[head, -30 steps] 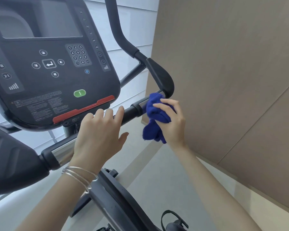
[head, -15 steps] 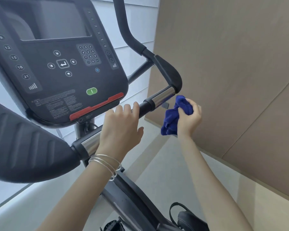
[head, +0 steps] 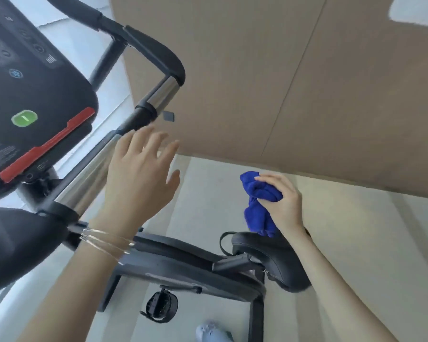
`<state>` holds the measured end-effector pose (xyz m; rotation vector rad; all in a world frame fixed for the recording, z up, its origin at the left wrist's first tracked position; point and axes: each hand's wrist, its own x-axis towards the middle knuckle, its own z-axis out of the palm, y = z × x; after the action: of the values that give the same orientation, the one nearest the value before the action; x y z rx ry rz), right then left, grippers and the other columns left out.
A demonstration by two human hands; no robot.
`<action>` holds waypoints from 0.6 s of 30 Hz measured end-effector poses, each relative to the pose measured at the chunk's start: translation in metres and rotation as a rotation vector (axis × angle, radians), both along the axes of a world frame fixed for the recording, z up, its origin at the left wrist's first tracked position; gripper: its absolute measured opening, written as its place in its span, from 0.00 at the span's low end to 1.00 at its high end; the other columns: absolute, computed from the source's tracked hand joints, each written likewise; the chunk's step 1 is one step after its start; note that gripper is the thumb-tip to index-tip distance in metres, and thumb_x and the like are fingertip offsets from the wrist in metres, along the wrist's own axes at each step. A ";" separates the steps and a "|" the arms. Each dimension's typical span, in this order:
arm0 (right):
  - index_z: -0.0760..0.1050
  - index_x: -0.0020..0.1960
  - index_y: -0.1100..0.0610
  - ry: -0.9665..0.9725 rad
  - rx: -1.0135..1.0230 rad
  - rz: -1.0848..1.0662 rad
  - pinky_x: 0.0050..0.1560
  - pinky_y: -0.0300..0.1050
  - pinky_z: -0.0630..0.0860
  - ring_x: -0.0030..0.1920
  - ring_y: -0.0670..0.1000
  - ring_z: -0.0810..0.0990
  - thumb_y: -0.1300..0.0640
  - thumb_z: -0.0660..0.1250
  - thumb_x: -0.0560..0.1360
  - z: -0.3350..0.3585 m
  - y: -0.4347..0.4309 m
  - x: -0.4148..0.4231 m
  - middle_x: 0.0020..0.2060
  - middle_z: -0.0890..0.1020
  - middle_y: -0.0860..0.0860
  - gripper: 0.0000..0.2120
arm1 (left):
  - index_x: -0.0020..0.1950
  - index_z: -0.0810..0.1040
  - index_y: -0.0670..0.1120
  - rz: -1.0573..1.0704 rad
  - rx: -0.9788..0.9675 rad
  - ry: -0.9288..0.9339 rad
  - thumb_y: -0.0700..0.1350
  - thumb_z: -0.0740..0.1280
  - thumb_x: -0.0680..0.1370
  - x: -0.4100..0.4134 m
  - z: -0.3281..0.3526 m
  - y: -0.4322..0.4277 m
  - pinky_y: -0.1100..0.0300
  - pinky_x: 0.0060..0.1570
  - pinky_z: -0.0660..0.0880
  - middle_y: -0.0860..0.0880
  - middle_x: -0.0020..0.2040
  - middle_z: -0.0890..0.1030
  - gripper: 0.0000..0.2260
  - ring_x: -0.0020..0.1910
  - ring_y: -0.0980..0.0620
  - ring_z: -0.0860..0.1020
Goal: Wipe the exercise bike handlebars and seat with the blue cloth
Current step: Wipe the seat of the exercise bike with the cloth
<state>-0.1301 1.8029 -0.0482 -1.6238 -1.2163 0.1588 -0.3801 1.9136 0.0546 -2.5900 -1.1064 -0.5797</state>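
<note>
The bike's handlebar runs from lower left to upper right, with chrome sections and black grips. My left hand hovers in front of the lower chrome part with its fingers spread, off the bar. My right hand grips the bunched blue cloth in the air, well below and right of the handlebar. The cloth hangs just above the black seat, which my right forearm partly covers.
The black console with a green button and red strip fills the upper left. A tan panelled wall stands close on the right. Below are the bike frame, a pedal and a shoe on the grey floor.
My right hand has carried the cloth off the right handlebar grip, down toward the seat. My left hand has let go of the bar and opened. The view has tilted down.
</note>
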 end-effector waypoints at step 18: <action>0.81 0.53 0.57 -0.016 -0.318 -0.285 0.59 0.45 0.73 0.55 0.53 0.78 0.73 0.71 0.65 -0.109 -0.123 0.002 0.54 0.77 0.46 0.20 | 0.73 0.58 0.50 -0.350 -0.564 0.465 0.53 0.61 0.77 0.107 -0.216 -0.050 0.53 0.61 0.68 0.50 0.69 0.69 0.27 0.67 0.47 0.67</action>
<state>-0.1279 1.6800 -0.1571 -2.0602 -0.9929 0.1651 -0.2731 1.8635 -0.1612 -3.1828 -0.7356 0.3305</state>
